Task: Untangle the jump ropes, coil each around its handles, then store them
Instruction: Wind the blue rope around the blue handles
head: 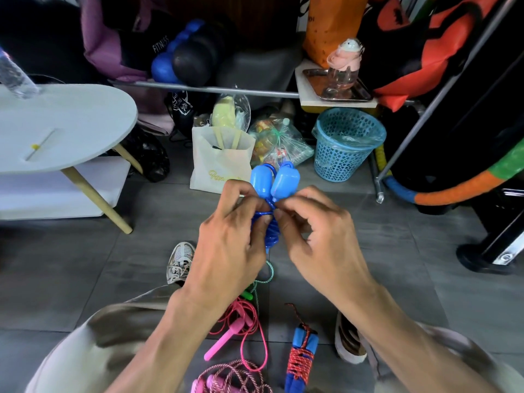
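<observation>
Blue jump rope point(263, 222): held above the floor point(141, 265) at centre, cord coiled round its two blue handles point(273, 180), handle ends pointing up and away, side by side and touching.
Left hand point(226, 239): fingers curled round the coiled cord from the left, clamped on the bundle.
Right hand point(320, 236): thumb and forefinger pinching the cord just below the handles, from the right; other fingers curled loosely.
Green cord point(268, 275): trailing on the floor below the hands, green handle point(247, 295) partly hidden by the left wrist.
Pink jump rope point(235, 333): loose on the floor between the forearms, one pink handle lying slantwise.
Second pinkish rope point(232, 378): tangled at the bottom edge of the floor view.
Red-and-blue rope point(302, 355): already wound round its blue handles, lying on the floor just right of the pink one.
Shoes point(180, 262): one left of the left wrist, another under the right forearm.
White paper bag point(221, 163): standing on the floor beyond the hands.
Blue mesh basket point(347, 143): right of the bag, well apart from the hands.
White oval table point(56, 129): at the left edge.
</observation>
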Action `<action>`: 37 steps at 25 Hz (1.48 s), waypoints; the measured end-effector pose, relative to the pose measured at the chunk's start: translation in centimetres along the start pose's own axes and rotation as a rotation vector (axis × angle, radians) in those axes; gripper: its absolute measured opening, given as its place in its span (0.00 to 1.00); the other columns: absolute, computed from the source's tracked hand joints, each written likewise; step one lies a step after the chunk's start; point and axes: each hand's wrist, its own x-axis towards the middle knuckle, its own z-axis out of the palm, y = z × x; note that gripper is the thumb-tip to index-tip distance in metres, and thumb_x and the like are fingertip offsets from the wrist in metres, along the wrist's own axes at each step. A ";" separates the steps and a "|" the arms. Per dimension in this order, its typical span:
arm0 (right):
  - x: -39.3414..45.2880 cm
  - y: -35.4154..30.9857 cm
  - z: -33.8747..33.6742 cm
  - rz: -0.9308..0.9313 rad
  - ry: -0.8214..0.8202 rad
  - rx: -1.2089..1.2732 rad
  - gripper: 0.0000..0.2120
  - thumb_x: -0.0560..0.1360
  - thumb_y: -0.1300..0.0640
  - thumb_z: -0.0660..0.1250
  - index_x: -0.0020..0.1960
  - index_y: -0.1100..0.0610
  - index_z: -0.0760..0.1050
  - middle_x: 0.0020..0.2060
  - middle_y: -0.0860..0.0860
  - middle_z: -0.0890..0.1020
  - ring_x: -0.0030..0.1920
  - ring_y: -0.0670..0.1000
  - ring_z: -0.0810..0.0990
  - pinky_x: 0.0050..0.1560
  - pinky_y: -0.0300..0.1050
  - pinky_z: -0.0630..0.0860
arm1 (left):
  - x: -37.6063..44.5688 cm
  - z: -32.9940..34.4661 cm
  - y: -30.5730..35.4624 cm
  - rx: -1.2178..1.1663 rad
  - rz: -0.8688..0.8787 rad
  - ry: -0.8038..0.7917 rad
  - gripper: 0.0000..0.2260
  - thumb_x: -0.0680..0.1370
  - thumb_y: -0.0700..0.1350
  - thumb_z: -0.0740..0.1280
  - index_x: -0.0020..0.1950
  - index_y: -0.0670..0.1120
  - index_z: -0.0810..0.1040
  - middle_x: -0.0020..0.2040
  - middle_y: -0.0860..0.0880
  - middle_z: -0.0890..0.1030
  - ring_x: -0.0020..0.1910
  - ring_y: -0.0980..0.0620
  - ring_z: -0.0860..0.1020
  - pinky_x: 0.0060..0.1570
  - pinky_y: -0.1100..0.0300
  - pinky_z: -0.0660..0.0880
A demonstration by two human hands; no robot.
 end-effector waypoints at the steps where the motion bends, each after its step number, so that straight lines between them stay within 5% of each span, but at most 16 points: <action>1: 0.0 0.1 -0.3 0.034 0.004 0.015 0.02 0.75 0.60 0.69 0.46 0.59 0.79 0.40 0.47 0.79 0.35 0.48 0.79 0.35 0.52 0.77 | -0.1 0.2 0.2 -0.006 0.003 -0.008 0.04 0.75 0.37 0.69 0.46 0.44 0.77 0.52 0.52 0.72 0.38 0.53 0.74 0.32 0.74 0.67; 4: 0.3 0.1 -0.9 0.110 0.028 0.114 0.06 0.74 0.62 0.71 0.50 0.57 0.80 0.39 0.45 0.80 0.36 0.47 0.81 0.38 0.51 0.78 | -0.1 0.2 0.4 -0.028 0.029 -0.005 0.04 0.75 0.36 0.68 0.47 0.44 0.77 0.53 0.51 0.72 0.38 0.54 0.74 0.34 0.75 0.66; 8: 0.0 0.2 -0.8 0.033 0.004 0.106 0.07 0.76 0.66 0.67 0.49 0.59 0.82 0.42 0.50 0.80 0.39 0.51 0.81 0.37 0.53 0.77 | -0.2 0.1 0.6 0.029 0.161 -0.009 0.06 0.76 0.34 0.65 0.49 0.42 0.77 0.55 0.48 0.73 0.37 0.52 0.75 0.33 0.65 0.70; 14: -0.2 0.4 -0.6 0.037 -0.113 -0.019 0.13 0.72 0.55 0.61 0.51 0.54 0.82 0.44 0.46 0.75 0.36 0.50 0.79 0.36 0.52 0.79 | -0.2 -0.1 0.0 0.056 0.168 -0.034 0.07 0.77 0.37 0.62 0.51 0.45 0.77 0.50 0.50 0.76 0.37 0.49 0.77 0.29 0.62 0.69; 20: -0.2 0.6 -0.7 0.073 -0.075 0.166 0.09 0.74 0.65 0.70 0.53 0.59 0.83 0.47 0.48 0.80 0.43 0.46 0.84 0.43 0.48 0.82 | -0.3 0.2 -0.5 0.021 0.187 0.023 0.05 0.78 0.37 0.65 0.50 0.43 0.79 0.50 0.50 0.79 0.41 0.48 0.78 0.39 0.57 0.74; 25: -0.4 0.7 -0.6 -0.049 -0.061 -0.028 0.08 0.76 0.60 0.67 0.52 0.60 0.82 0.45 0.51 0.79 0.39 0.51 0.82 0.37 0.53 0.79 | -0.4 0.2 -0.5 0.134 0.244 0.106 0.04 0.76 0.35 0.68 0.47 0.42 0.81 0.47 0.49 0.81 0.38 0.46 0.80 0.33 0.50 0.76; 32: -0.7 -0.1 -0.1 -0.092 0.013 -0.241 0.04 0.75 0.62 0.64 0.48 0.60 0.78 0.46 0.54 0.77 0.39 0.55 0.78 0.34 0.52 0.75 | -0.1 0.5 -0.1 -0.046 0.113 0.069 0.04 0.79 0.38 0.64 0.49 0.43 0.79 0.48 0.51 0.80 0.42 0.48 0.79 0.38 0.53 0.74; 37: -0.6 -0.2 0.5 0.004 -0.036 -0.235 0.10 0.72 0.63 0.60 0.53 0.61 0.73 0.51 0.56 0.72 0.47 0.57 0.75 0.42 0.53 0.75 | 0.4 0.9 0.4 -0.206 0.016 0.076 0.04 0.76 0.36 0.69 0.48 0.45 0.79 0.46 0.54 0.80 0.47 0.55 0.75 0.47 0.56 0.73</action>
